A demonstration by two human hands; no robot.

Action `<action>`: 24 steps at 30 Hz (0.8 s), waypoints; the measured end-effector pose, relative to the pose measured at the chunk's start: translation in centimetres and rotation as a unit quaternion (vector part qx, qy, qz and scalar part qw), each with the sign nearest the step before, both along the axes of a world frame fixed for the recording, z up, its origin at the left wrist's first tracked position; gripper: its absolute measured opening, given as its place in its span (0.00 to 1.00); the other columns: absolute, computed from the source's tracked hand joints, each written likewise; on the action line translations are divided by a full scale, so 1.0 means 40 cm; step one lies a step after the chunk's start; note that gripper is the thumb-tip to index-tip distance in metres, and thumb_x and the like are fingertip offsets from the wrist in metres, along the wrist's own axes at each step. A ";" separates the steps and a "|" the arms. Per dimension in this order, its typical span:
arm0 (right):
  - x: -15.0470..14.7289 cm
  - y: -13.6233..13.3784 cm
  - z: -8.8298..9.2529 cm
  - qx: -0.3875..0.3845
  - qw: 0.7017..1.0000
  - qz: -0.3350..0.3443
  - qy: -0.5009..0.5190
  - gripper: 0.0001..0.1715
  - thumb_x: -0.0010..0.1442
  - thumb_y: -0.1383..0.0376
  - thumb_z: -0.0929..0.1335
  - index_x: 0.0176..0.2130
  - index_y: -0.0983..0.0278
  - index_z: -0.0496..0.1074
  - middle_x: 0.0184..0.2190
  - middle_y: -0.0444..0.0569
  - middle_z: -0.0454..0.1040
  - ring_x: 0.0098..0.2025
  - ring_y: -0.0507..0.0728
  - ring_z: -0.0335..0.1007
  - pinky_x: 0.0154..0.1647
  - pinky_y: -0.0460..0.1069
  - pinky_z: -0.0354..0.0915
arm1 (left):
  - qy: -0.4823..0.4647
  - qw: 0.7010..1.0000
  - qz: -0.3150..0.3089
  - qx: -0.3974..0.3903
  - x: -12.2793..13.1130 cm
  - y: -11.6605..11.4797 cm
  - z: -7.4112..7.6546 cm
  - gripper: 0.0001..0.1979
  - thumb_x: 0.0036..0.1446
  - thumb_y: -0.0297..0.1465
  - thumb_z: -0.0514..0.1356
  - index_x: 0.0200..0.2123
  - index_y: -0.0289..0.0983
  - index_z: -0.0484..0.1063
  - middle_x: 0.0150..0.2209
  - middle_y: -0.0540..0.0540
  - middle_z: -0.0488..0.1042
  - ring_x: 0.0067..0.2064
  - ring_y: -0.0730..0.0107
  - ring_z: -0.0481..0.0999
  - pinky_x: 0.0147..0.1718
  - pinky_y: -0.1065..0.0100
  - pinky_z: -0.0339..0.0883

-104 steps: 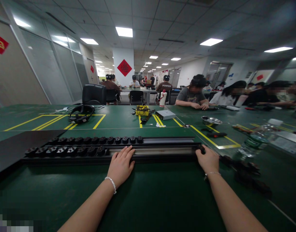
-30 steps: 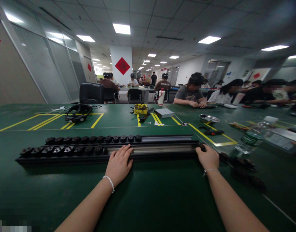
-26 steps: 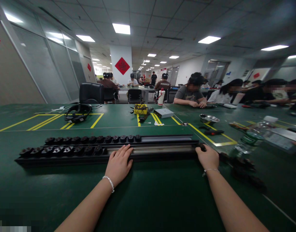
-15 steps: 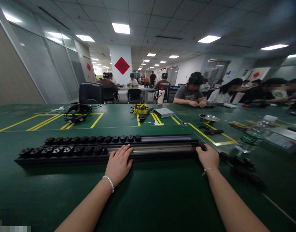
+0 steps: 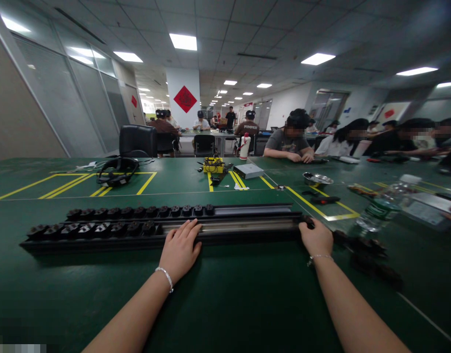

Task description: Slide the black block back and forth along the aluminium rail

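Note:
A long black rail (image 5: 243, 229) lies across the green table in front of me, with a second rail (image 5: 247, 210) just behind it. Rows of several small black parts (image 5: 100, 228) fill the left halves of both rails. My left hand (image 5: 179, 250) rests flat on the near rail's middle, fingers stretched out and together. My right hand (image 5: 316, 238) sits at the near rail's right end, fingers curled over a small black part there; what it grips is hidden by the knuckles.
Loose black parts (image 5: 365, 252) lie right of the rail. A lying water bottle (image 5: 383, 208), metal bowl (image 5: 317, 179), black headset (image 5: 117, 171), yellow box (image 5: 215, 166) and grey box (image 5: 249, 170) sit farther back. Several people work at tables beyond.
Both hands have stayed on the near rail. The view has shifted slightly; a dark slab at the left, seen 3.5 s ago, is gone from view.

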State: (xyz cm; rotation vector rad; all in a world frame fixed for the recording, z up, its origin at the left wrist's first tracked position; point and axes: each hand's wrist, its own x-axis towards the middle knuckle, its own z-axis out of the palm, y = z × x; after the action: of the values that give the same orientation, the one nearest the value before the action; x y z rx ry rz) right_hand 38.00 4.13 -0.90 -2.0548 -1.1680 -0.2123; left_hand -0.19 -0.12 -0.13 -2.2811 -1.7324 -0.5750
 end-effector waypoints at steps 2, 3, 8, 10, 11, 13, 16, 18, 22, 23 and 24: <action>0.001 0.000 -0.001 0.002 1.000 -0.002 -0.001 0.25 0.47 0.58 0.60 0.40 0.68 0.73 0.33 0.56 0.73 0.37 0.62 0.66 0.41 0.53 0.60 | 0.002 1.000 0.002 -0.003 0.000 0.000 0.000 0.21 0.54 0.34 0.50 0.53 0.44 0.61 0.58 0.48 0.60 0.59 0.63 0.57 0.52 0.58 0.52; 0.001 0.000 0.000 0.001 1.000 -0.002 -0.001 0.25 0.47 0.58 0.60 0.40 0.68 0.72 0.33 0.56 0.73 0.37 0.62 0.66 0.41 0.53 0.60 | 0.002 1.000 0.002 -0.003 0.000 0.000 0.000 0.21 0.54 0.34 0.49 0.53 0.44 0.61 0.58 0.48 0.60 0.59 0.63 0.56 0.52 0.58 0.52; 0.000 0.000 0.004 -0.007 1.000 0.000 0.003 0.24 0.47 0.59 0.60 0.39 0.69 0.73 0.34 0.57 0.73 0.38 0.62 0.66 0.42 0.53 0.60 | 0.002 1.000 0.000 0.000 -0.003 0.000 -0.001 0.21 0.54 0.34 0.49 0.53 0.45 0.61 0.58 0.50 0.59 0.59 0.63 0.57 0.51 0.58 0.53; 0.001 0.001 0.004 -0.006 1.000 -0.002 0.005 0.24 0.47 0.59 0.60 0.39 0.70 0.72 0.34 0.57 0.73 0.38 0.62 0.66 0.42 0.53 0.60 | 0.004 1.000 -0.002 0.001 -0.003 0.000 -0.002 0.21 0.55 0.34 0.49 0.53 0.45 0.61 0.58 0.50 0.59 0.59 0.63 0.57 0.51 0.57 0.53; 0.001 0.001 0.003 -0.004 1.000 -0.002 0.006 0.24 0.48 0.59 0.60 0.39 0.70 0.72 0.35 0.57 0.73 0.38 0.62 0.66 0.42 0.53 0.60 | 0.005 1.000 -0.002 0.002 -0.004 0.000 -0.002 0.21 0.55 0.34 0.49 0.53 0.45 0.61 0.58 0.50 0.59 0.59 0.63 0.57 0.51 0.57 0.52; 0.001 0.001 0.003 -0.003 1.000 -0.003 0.009 0.24 0.48 0.59 0.60 0.39 0.69 0.72 0.34 0.57 0.73 0.38 0.62 0.66 0.42 0.54 0.60 | 0.005 1.000 -0.003 0.002 -0.004 -0.001 -0.001 0.21 0.55 0.34 0.49 0.53 0.44 0.61 0.58 0.50 0.59 0.59 0.64 0.56 0.51 0.57 0.52; -0.001 -0.001 0.007 -0.008 1.000 -0.004 0.016 0.23 0.48 0.59 0.60 0.38 0.69 0.72 0.34 0.56 0.73 0.37 0.62 0.66 0.42 0.54 0.60 | 0.004 1.000 -0.004 0.003 -0.003 -0.001 0.001 0.21 0.55 0.34 0.49 0.53 0.44 0.61 0.58 0.49 0.59 0.59 0.63 0.56 0.51 0.58 0.52; -0.003 -0.003 0.010 -0.010 1.000 -0.003 0.020 0.22 0.48 0.59 0.60 0.38 0.69 0.73 0.34 0.56 0.73 0.37 0.62 0.66 0.41 0.53 0.60 | 0.006 1.000 -0.004 0.004 -0.002 -0.001 0.001 0.21 0.55 0.34 0.49 0.53 0.44 0.60 0.58 0.50 0.59 0.59 0.63 0.56 0.51 0.58 0.52; -0.002 -0.005 0.012 -0.008 1.000 -0.004 0.025 0.22 0.48 0.59 0.60 0.37 0.69 0.73 0.33 0.57 0.73 0.36 0.61 0.66 0.41 0.53 0.60 | 0.009 1.000 -0.001 0.005 -0.002 0.001 -0.003 0.21 0.55 0.34 0.49 0.53 0.44 0.60 0.58 0.50 0.59 0.59 0.63 0.56 0.51 0.57 0.52; -0.002 -0.005 0.012 -0.009 1.000 -0.005 0.027 0.22 0.48 0.59 0.60 0.37 0.69 0.73 0.34 0.57 0.73 0.37 0.61 0.66 0.41 0.53 0.60 | 0.010 1.000 -0.001 0.005 -0.002 0.001 -0.004 0.21 0.55 0.34 0.49 0.53 0.44 0.60 0.58 0.50 0.59 0.59 0.63 0.56 0.52 0.57 0.52; -0.001 -0.004 0.011 -0.010 1.000 -0.007 0.028 0.22 0.48 0.59 0.60 0.38 0.69 0.73 0.34 0.57 0.73 0.37 0.61 0.66 0.41 0.53 0.60 | 0.011 1.000 -0.001 0.005 -0.003 0.002 -0.005 0.21 0.55 0.34 0.49 0.53 0.44 0.60 0.59 0.49 0.59 0.59 0.63 0.56 0.51 0.57 0.52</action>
State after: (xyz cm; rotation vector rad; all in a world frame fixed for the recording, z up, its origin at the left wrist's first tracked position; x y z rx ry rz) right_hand 37.97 3.98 -0.47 -2.0738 -1.1262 -0.1488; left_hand -0.29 -0.05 -0.33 -2.2739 -1.7137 -0.5556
